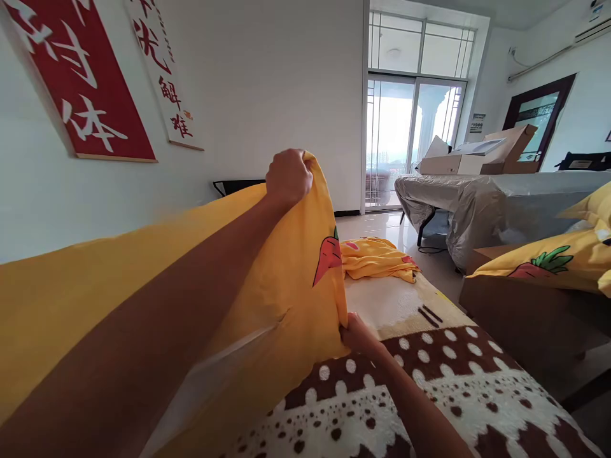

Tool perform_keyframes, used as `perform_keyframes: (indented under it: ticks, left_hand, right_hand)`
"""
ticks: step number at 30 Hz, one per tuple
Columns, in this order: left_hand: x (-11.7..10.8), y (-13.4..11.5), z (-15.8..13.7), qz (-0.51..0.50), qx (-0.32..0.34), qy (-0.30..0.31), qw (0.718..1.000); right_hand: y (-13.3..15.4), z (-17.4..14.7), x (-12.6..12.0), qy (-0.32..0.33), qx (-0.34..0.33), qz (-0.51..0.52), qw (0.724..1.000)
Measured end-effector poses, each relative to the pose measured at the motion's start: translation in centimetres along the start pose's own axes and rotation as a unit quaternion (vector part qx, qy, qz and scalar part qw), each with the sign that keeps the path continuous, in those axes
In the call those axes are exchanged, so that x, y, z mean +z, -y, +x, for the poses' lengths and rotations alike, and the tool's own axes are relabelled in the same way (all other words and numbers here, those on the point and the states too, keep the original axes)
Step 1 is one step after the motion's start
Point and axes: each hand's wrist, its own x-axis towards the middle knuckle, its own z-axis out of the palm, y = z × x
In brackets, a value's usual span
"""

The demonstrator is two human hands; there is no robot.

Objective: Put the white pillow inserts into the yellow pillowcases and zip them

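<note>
"How far along is the yellow cloth (pixel 291 267)?"

"Partway, I'd judge: it is raised and spread, but not laid down, and a gap low on its near side stands open."

"What's in the gap?"

"A white layer (pixel 224 361). The arm covers part of it and it's dim there, so I can't tell filling from lining."

"And how does the cloth look?"

"Plain yellow over most of its length, with a red carrot print (pixel 328 256) near the far end. It hangs above the left side of the spotted brown-and-white blanket (pixel 453 366), its lower edge near or touching it."

"The hands?"

"Both gripping it. The left hand (pixel 289 175) is a fist around the top corner; the right hand (pixel 359 334) pinches the edge lower down."

"Anything beyond?"

"A crumpled yellow cloth piece (pixel 375 257) at the blanket's far end, untouched by either hand. Off to the right, a carrot-printed yellow pillow (pixel 539 259) rests on a brown box (pixel 510 312)."
</note>
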Motion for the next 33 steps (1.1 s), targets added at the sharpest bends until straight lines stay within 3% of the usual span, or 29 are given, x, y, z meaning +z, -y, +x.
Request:
perform_keyframes:
  ticks: [5, 10, 12, 15, 19, 22, 25, 30, 33]
  left_hand:
    - [0.1, 0.0, 0.4, -0.004, 0.057, 0.062, 0.996]
    - [0.5, -4.0, -1.6, 0.074, 0.246, 0.104, 0.961]
    - [0.7, -6.4, -3.3, 0.098, 0.300, 0.093, 0.944]
    - [1.2, -9.4, -6.1, 0.078, 0.352, 0.093, 0.928]
    - [1.6, -11.3, -8.9, 0.047, 0.376, 0.116, 0.918]
    - [1.0, -10.2, -10.0, 0.047, 0.340, 0.103, 0.933]
    - [-0.9, -6.9, -10.7, 0.070, 0.283, 0.108, 0.950]
    - [-5.3, 0.3, -12.5, 0.122, 0.125, 0.247, 0.953]
    - [-6.9, 3.5, -13.8, 0.097, 0.072, 0.281, 0.952]
  right_hand:
    - [-1.9, 0.2, -2.0, 0.004, 0.005, 0.034, 0.999]
    - [-0.8, -0.5, -5.7, 0.017, -0.050, 0.114, 0.992]
    - [1.0, -1.1, -6.9, -0.037, -0.082, 0.226, 0.970]
    - [4.1, -2.2, -7.7, -0.126, -0.098, 0.406, 0.900]
    - [6.6, -3.3, -7.5, -0.209, -0.039, 0.455, 0.865]
    - [7.1, -3.5, -7.6, -0.262, -0.025, 0.465, 0.846]
    - [7.1, -3.4, -7.9, -0.275, -0.031, 0.473, 0.836]
    - [6.8, -3.2, -7.9, -0.272, -0.028, 0.487, 0.830]
    - [6.8, -3.1, -7.6, -0.276, -0.039, 0.499, 0.820]
